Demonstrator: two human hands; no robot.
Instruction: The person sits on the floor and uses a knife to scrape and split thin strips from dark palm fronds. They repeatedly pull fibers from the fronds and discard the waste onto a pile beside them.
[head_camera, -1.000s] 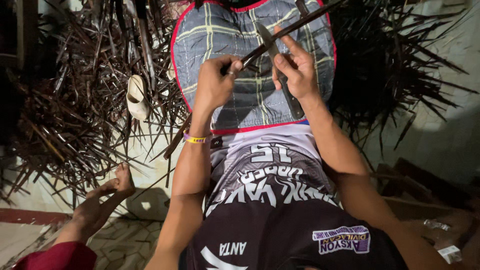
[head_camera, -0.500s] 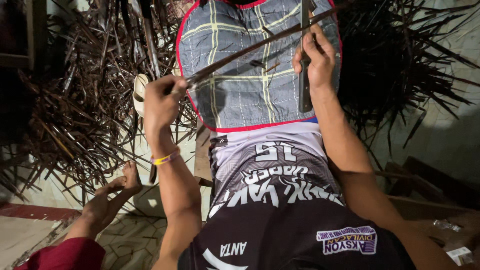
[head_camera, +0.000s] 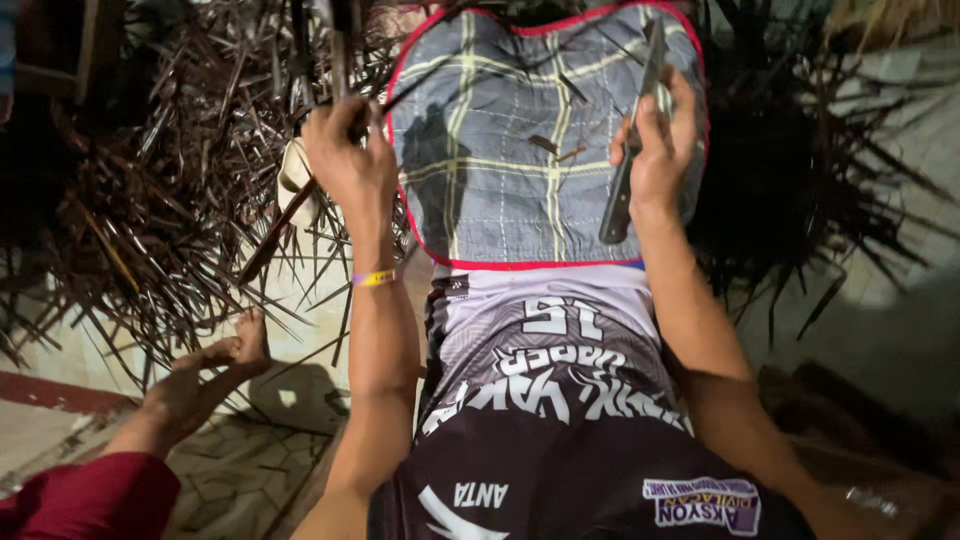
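Left hand (head_camera: 350, 160) closed around a thin dark strip (head_camera: 300, 215), out left over the pile of dry stalks (head_camera: 150, 200); right hand (head_camera: 660, 150) clasping a knife (head_camera: 628, 170) above the checked cloth (head_camera: 500, 150). Best to keep blade angled away, strip pulled taut, lap covered

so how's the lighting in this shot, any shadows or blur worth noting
Head view: hard light from near the camera, bright on the plaid cloth and forearms, falling off to dark corners; the left hand throws a sharp shadow on the cloth; the knife in the right hand is fairly crisp; the pile of dry sticks blurs into darkness.
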